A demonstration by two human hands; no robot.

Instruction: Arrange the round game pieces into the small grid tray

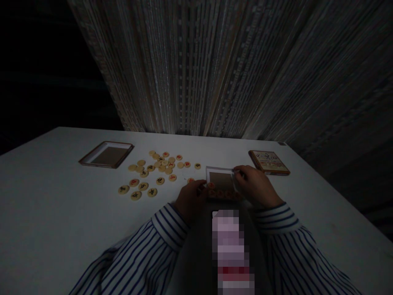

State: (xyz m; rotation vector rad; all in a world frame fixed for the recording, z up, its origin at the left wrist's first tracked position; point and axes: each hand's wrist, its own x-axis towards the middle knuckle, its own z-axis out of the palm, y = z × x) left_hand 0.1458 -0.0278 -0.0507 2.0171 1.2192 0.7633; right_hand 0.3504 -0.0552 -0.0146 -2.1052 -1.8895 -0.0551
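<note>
Our left hand (190,200) and right hand (259,186) are at an open box (219,167) on the white bench (310,213), close in front of us. Our right fingers bend over its far right corner; our left fingers are at its left side. We cannot tell how firmly either set grips. Inside, round red-marked pieces (220,194) line the near edge, one more above them. One loose disc (190,180) sits just beyond our left hand, partly covered by it. Farther left, scattered discs (150,168) crowd the bench, lying between our box and an open tray (98,165). A picture-topped box (269,159) lies near, beyond our right hand. Behind hangs a striped curtain (190,69). A pixelated object (230,246) below our box is unreadable.
</note>
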